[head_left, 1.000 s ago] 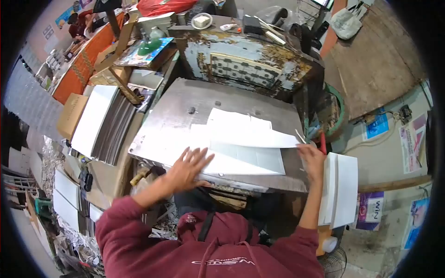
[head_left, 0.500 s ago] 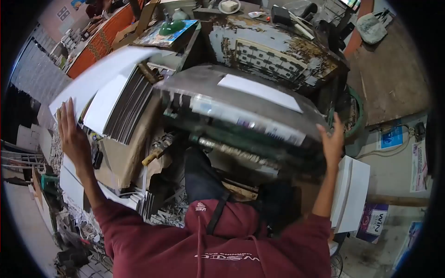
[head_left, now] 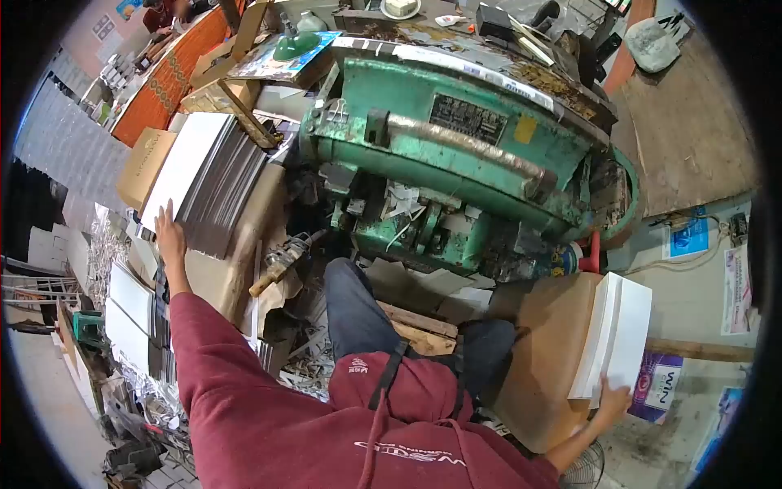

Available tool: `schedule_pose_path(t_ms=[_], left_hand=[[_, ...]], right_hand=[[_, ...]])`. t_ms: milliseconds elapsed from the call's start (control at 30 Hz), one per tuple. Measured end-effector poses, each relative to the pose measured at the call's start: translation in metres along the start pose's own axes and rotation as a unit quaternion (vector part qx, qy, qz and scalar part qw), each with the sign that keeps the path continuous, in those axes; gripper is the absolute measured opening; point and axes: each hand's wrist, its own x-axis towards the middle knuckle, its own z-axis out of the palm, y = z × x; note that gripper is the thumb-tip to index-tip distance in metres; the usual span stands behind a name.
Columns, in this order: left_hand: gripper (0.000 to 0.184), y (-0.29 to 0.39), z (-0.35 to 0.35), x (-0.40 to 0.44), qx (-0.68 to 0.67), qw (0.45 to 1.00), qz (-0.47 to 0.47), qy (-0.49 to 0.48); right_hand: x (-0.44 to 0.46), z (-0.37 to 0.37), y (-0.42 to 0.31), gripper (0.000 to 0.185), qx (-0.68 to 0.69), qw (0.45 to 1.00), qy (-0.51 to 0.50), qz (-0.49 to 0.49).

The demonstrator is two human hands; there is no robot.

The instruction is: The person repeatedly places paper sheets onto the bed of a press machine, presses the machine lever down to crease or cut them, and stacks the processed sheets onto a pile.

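My left hand [head_left: 169,232] lies with outstretched fingers on the near end of a tall stack of white sheets [head_left: 186,167], left of the machine. On the right, my right hand [head_left: 612,402] closes around the near end of another white stack [head_left: 623,334], seemingly pinching a white sheet there; its fingertips are partly hidden. Between the hands stands a green cast-iron press [head_left: 391,159] with a worn roller bar [head_left: 464,147] across its front. Its plate is tipped up, showing the green underside and a dark label plate.
A brown board [head_left: 542,359] supports the right-hand stack. A red-handled bottle [head_left: 570,259] sits by the press. A wooden-handled tool [head_left: 277,265] lies near my knee. Paper scraps and more white stacks [head_left: 130,314] fill the left side. Another person [head_left: 163,15] is at the far left.
The press plate has swung up and away from me. The white sheet lifted at my left hand has settled onto the stack. My right hand has moved from the press down to the right stack.
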Motion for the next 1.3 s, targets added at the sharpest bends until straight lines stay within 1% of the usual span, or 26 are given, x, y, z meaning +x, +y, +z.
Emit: schedule_pose_path(t_ms=[33, 67, 133, 167, 200, 233, 300, 333, 367, 433, 500, 533, 567, 600, 667, 700, 767, 967, 1033, 1067, 1100, 1133, 1167, 1200, 1233, 1300], left_hand=[[0.052, -0.001, 0.000, 0.003, -0.001, 0.999, -0.018, -0.043], [0.052, 0.001, -0.001, 0.003, 0.002, 0.999, -0.016, -0.044], [0.066, 0.018, -0.009, 0.004, 0.030, 0.995, -0.070, -0.063], [0.075, 0.030, -0.014, 0.007, 0.045, 0.992, -0.094, -0.070], [0.076, 0.044, -0.015, 0.004, 0.050, 0.995, -0.085, -0.012], [0.076, 0.048, -0.006, 0.007, 0.052, 0.996, -0.075, -0.011], [0.071, 0.072, 0.004, 0.011, 0.017, 0.997, 0.042, 0.055], [0.063, 0.091, 0.004, 0.006, 0.005, 0.993, 0.104, 0.055], [0.056, 0.122, -0.007, -0.005, -0.058, 0.987, 0.144, 0.049], [0.051, 0.163, -0.002, -0.010, -0.072, 0.963, 0.249, 0.073], [0.045, 0.215, -0.015, -0.023, -0.111, 0.942, 0.315, 0.047], [0.042, 0.241, -0.022, -0.028, -0.119, 0.931, 0.343, 0.038], [0.041, 0.270, -0.039, -0.036, -0.143, 0.928, 0.344, -0.010], [0.040, 0.294, -0.047, -0.039, -0.163, 0.916, 0.367, -0.017], [0.039, 0.335, -0.056, -0.041, -0.197, 0.890, 0.411, -0.021], [0.039, 0.354, -0.059, -0.040, -0.210, 0.877, 0.431, -0.015], [0.038, 0.391, -0.075, -0.045, -0.244, 0.857, 0.454, 0.004], [0.038, 0.456, -0.128, -0.064, -0.293, 0.793, 0.533, 0.029], [0.039, 0.463, -0.139, -0.063, -0.280, 0.781, 0.557, 0.030], [0.041, 0.467, -0.140, -0.058, -0.283, 0.778, 0.559, 0.034], [0.045, 0.470, -0.141, -0.051, -0.289, 0.775, 0.560, 0.043], [0.048, 0.472, -0.137, -0.043, -0.302, 0.780, 0.547, 0.025], [0.052, 0.473, -0.131, -0.033, -0.314, 0.786, 0.533, 0.004], [0.056, 0.475, -0.115, -0.023, -0.336, 0.791, 0.509, -0.046], [0.061, 0.477, -0.092, -0.013, -0.357, 0.792, 0.486, -0.094], [0.075, 0.474, -0.036, -0.006, -0.314, 0.819, 0.437, -0.200]], right_hand=[[-0.010, 0.007, 0.018, 0.059, -0.025, 1.000, -0.015, -0.002], [-0.012, 0.025, 0.040, 0.059, -0.027, 0.999, -0.018, -0.002], [-0.005, 0.065, 0.077, 0.045, 0.133, 0.974, 0.007, -0.182], [-0.009, 0.066, 0.079, 0.045, 0.134, 0.975, 0.001, -0.176], [-0.010, 0.065, 0.081, 0.039, 0.200, 0.969, -0.011, -0.143], [-0.015, 0.065, 0.083, 0.035, 0.264, 0.958, -0.021, -0.109], [-0.017, 0.076, 0.087, 0.031, 0.256, 0.961, 0.004, -0.105], [-0.018, 0.079, 0.082, 0.031, 0.272, 0.950, 0.071, -0.134], [-0.018, 0.077, 0.076, 0.031, 0.285, 0.934, 0.140, -0.164], [-0.018, 0.068, 0.073, 0.030, 0.255, 0.936, 0.167, -0.178], [-0.018, 0.066, 0.081, 0.028, 0.279, 0.946, 0.080, -0.142], [-0.006, 0.075, 0.096, 0.027, 0.349, 0.927, 0.038, -0.132], [0.024, 0.098, 0.121, 0.028, 0.379, 0.917, -0.019, -0.124], [0.040, 0.116, 0.143, 0.030, 0.408, 0.903, -0.075, -0.113], [0.051, 0.080, 0.137, 0.031, 0.449, 0.868, -0.206, -0.052], [0.050, 0.062, 0.127, 0.031, 0.450, 0.869, -0.201, -0.043], [0.047, 0.036, 0.111, 0.029, 0.439, 0.851, -0.288, 0.007], [0.040, 0.055, 0.118, 0.024, 0.424, 0.870, -0.251, -0.007], [0.057, 0.092, 0.148, 0.019, 0.461, 0.855, -0.213, -0.102], [0.042, 0.064, 0.135, 0.020, 0.420, 0.888, -0.160, -0.097], [0.028, 0.044, 0.111, 0.020, 0.414, 0.891, -0.152, -0.109], [0.017, 0.025, 0.091, 0.021, 0.486, 0.873, -0.012, -0.033], [0.018, 0.014, 0.084, 0.023, 0.548, 0.827, 0.123, 0.040], [0.041, 0.028, 0.102, 0.028, 0.482, 0.855, 0.177, -0.070], [0.048, 0.014, 0.090, 0.028, 0.482, 0.854, 0.177, -0.086], [0.028, -0.053, 0.024, 0.026, 0.425, 0.869, 0.227, -0.109]])
